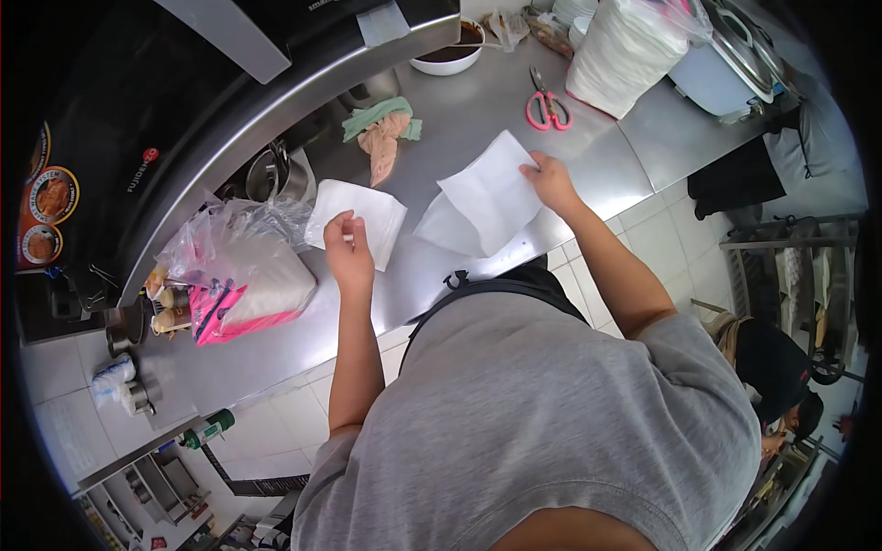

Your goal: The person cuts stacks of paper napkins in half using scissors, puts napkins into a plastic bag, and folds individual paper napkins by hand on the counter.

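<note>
My right hand [553,185] pinches the upper right edge of a thin white paper sheet [487,197]. The sheet is partly folded open, with its lower part hanging close over the steel counter. My left hand [349,254] has its fingers curled over a stack of white square papers [363,207]. Beside the stack, on the left, lies a clear plastic pack with pink print [253,289], filled with something white. Crumpled green and peach cloths [386,133] lie beyond the two papers.
Pink-handled scissors [548,108] rest on the steel counter [459,101] near a large white pack [629,55]. At the back stands a white bowl [448,62] of dark sauce. A black appliance [119,110] overhangs the left side. Another person [776,372] is at the far right.
</note>
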`<state>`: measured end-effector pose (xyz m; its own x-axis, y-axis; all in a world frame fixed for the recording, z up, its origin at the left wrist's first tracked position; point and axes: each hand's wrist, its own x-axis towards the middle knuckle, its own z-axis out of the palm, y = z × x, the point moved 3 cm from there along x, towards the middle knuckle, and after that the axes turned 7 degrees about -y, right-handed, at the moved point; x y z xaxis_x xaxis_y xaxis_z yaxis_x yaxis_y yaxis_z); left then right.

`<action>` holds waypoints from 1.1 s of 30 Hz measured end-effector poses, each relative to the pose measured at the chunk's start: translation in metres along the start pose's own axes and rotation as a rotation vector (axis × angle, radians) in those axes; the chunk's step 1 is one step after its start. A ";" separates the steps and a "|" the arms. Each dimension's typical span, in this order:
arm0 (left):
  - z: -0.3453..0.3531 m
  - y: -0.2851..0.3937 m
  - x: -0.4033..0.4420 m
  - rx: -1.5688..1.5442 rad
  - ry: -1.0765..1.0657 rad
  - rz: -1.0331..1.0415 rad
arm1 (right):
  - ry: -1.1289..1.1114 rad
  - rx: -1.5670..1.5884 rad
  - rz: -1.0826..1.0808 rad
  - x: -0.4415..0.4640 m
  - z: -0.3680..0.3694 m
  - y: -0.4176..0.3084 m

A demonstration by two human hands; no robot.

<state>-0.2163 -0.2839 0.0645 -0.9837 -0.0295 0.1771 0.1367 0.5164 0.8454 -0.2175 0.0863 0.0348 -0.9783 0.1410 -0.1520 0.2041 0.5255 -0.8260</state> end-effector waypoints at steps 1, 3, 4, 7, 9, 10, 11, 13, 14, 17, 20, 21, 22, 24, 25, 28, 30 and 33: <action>0.001 0.012 0.002 0.078 0.004 0.102 | 0.030 -0.007 0.014 0.001 -0.001 0.004; 0.006 0.032 0.004 0.163 -0.028 0.249 | 0.069 0.006 -0.010 0.003 0.001 0.015; 0.011 0.041 0.003 0.168 -0.069 0.295 | 0.090 0.014 -0.022 0.005 0.001 0.022; 0.028 0.053 -0.001 0.165 -0.162 0.357 | 0.142 -0.015 -0.026 0.005 -0.001 0.036; 0.034 0.051 -0.004 0.180 -0.206 0.348 | 0.187 -0.158 0.024 0.000 -0.010 0.037; 0.034 0.048 -0.004 0.211 -0.176 0.327 | 0.210 -0.230 0.050 -0.004 -0.015 0.033; 0.031 0.043 -0.004 0.242 -0.146 0.307 | 0.240 -0.343 -0.074 -0.008 -0.018 0.025; 0.025 0.029 -0.002 0.358 -0.104 0.219 | 0.297 -0.566 -0.323 -0.020 -0.015 0.004; 0.021 0.018 0.000 0.443 -0.092 0.152 | 0.191 -0.590 -0.389 -0.024 -0.003 0.002; 0.010 -0.022 0.002 0.607 -0.163 0.023 | -0.064 -0.665 -0.506 -0.042 0.048 0.000; 0.003 -0.034 0.008 0.598 -0.260 -0.004 | -0.156 -0.730 -0.467 -0.049 0.079 0.002; 0.000 -0.030 0.009 0.577 -0.289 -0.006 | -0.164 -0.724 -0.454 -0.047 0.082 0.001; -0.001 -0.025 0.008 0.598 -0.299 0.007 | -0.171 -0.718 -0.439 -0.045 0.084 0.000; 0.002 -0.012 0.005 0.637 -0.321 0.042 | -0.155 -0.703 -0.457 -0.039 0.083 -0.001; 0.004 -0.010 0.003 0.654 -0.307 0.060 | -0.146 -0.699 -0.466 -0.036 0.081 0.000; 0.008 -0.016 0.001 0.649 -0.286 0.106 | -0.141 -0.706 -0.485 -0.033 0.077 0.000; 0.004 -0.033 0.008 0.578 -0.291 0.126 | -0.152 -0.698 -0.460 -0.036 0.076 0.000; -0.006 -0.040 0.012 0.482 -0.268 0.109 | -0.152 -0.698 -0.464 -0.042 0.075 0.000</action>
<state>-0.2325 -0.3101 0.0352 -0.9708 0.2315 0.0631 0.2320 0.8389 0.4923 -0.1797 0.0173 0.0003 -0.9526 -0.3041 0.0066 -0.2915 0.9063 -0.3062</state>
